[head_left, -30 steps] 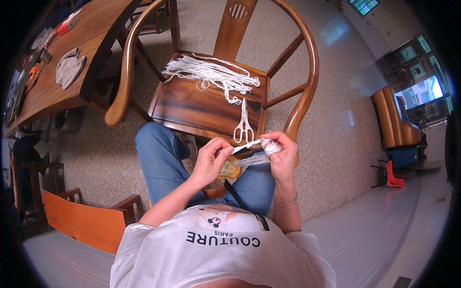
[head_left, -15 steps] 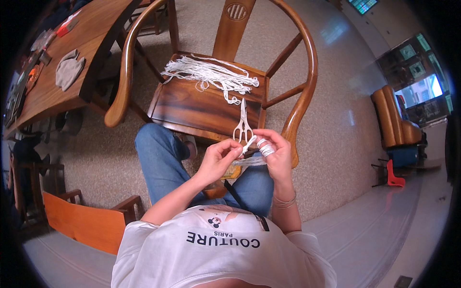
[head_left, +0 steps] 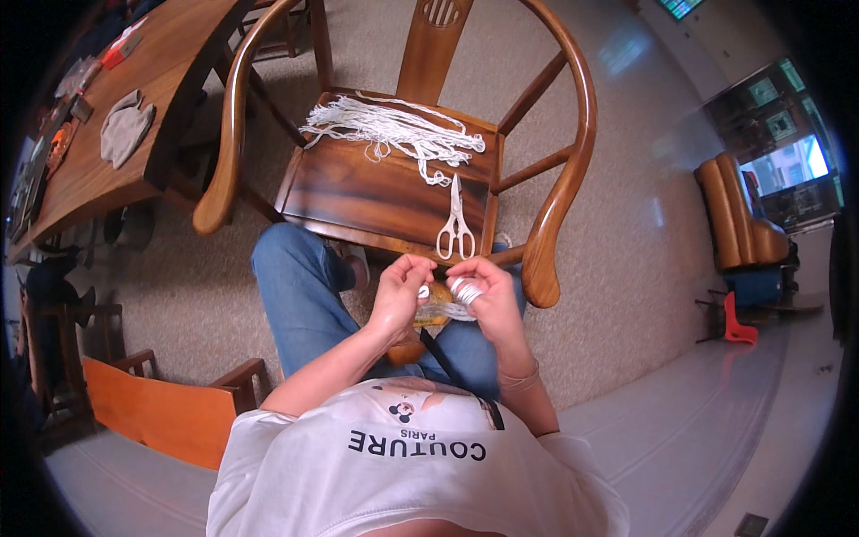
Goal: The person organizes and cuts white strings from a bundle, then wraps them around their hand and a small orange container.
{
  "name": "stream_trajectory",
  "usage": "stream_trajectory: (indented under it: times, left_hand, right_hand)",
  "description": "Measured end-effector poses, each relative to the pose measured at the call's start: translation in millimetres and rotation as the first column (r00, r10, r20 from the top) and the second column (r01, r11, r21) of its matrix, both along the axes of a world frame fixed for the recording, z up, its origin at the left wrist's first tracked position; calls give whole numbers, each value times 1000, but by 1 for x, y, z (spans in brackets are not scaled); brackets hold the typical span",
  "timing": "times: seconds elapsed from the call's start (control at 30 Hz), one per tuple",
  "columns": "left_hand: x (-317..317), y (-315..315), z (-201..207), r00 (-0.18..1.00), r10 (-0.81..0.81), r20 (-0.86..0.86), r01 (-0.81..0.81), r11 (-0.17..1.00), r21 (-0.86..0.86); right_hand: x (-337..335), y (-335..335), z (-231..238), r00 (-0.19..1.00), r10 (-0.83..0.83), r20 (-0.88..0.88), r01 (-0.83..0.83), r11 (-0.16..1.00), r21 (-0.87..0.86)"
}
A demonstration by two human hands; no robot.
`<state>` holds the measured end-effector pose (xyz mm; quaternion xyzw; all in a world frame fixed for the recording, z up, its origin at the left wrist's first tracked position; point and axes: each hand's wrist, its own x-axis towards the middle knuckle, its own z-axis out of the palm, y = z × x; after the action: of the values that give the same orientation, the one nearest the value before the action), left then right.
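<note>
Left hand (head_left: 403, 285) and right hand (head_left: 495, 297) pinch thin white cord (head_left: 466, 292), looped around right fingers; knotting seems underway, next calling for steady tension.

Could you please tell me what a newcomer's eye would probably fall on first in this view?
Probably the tangled bundle of white strands spread across the back of the wooden chair seat, with pale scissors lying near its front right corner. Next, perhaps, the left hand and right hand, close together just in front of the seat, with white cord wound around the right one's fingers.
</note>
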<state>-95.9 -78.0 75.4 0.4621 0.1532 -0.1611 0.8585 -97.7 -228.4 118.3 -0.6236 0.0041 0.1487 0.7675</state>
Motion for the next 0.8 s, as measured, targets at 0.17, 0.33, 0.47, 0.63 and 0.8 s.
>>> stream_trajectory:
  times: [0.17,0.33,0.47,0.63,0.8]
  left_hand:
    - [7,-6,2,939,111,326,-184,962,202]
    - [9,-6,6,934,74,349,-139,976,165]
    - [3,10,19,928,-114,355,65,987,145]
    - [-1,18,14,882,-223,416,170,972,161]
    - [-1,11,20,892,-177,417,137,983,124]
  right_hand:
    - [-8,20,2,995,78,63,-71,991,-110]
    - [-3,20,-7,977,77,198,-30,973,-230]
    - [3,15,12,991,13,137,2,994,-111]
    - [12,10,22,993,-119,-12,119,981,150]
    - [16,8,28,987,-160,6,156,969,190]
